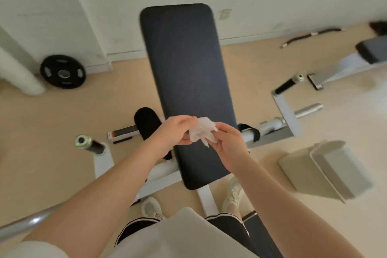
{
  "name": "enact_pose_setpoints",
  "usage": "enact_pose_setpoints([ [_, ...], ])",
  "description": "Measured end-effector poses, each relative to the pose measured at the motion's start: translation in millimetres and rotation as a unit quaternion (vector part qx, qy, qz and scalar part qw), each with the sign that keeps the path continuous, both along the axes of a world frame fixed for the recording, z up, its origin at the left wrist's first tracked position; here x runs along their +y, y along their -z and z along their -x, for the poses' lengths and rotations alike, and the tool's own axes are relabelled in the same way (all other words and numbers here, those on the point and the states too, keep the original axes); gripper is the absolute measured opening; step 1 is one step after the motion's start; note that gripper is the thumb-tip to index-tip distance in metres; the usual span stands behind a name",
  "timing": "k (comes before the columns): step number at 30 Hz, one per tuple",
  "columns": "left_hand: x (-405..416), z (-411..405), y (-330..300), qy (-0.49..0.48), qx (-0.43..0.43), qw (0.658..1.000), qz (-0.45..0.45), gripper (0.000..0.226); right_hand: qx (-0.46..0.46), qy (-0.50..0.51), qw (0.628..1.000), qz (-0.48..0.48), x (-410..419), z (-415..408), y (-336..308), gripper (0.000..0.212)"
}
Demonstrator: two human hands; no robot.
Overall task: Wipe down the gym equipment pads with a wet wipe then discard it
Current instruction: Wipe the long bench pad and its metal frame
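A long dark bench pad [186,65] runs away from me on a white steel frame. Above its near half I hold a crumpled white wet wipe [202,131] between both hands. My left hand [174,131] pinches the wipe's left side, and my right hand [227,139] grips its right side with curled fingers. The wipe hangs in the air, apart from the pad. A black roller pad [146,123] sticks out to the left under the bench.
A white lidded bin [328,170] stands on the floor at the right. A black weight plate [62,74] leans on the wall at the left. Machine handles [288,85] [90,144] flank the bench. A second bench [370,52] sits far right.
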State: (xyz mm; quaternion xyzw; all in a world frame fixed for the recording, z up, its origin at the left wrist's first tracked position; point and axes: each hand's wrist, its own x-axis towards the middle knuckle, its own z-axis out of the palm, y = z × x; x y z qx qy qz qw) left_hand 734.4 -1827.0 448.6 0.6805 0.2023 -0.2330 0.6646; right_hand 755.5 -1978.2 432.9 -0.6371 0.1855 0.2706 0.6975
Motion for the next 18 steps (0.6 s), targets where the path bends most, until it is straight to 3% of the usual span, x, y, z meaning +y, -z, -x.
enact_pose_setpoints([
  [4, -69, -38, 0, 0.028, 0.015, 0.999, 0.033, 0.02, -0.064, 0.01, 0.994, 0.089, -70, -19, -7, 0.006],
  [8, -152, -85, 6, 0.049, 0.004, 0.998, 0.047, 0.017, -0.168, -0.027, 0.951, 0.26, -139, -54, -10, 0.02],
  [12, -238, -135, 25, 0.036, 0.027, 0.997, 0.064, 0.008, -0.135, 0.007, 0.96, 0.245, -217, -102, 8, 0.026],
  [18, -346, -211, 40, -0.063, 0.056, 0.994, 0.069, 0.014, -0.109, -0.013, 0.964, 0.244, -311, -182, 27, 0.013],
])
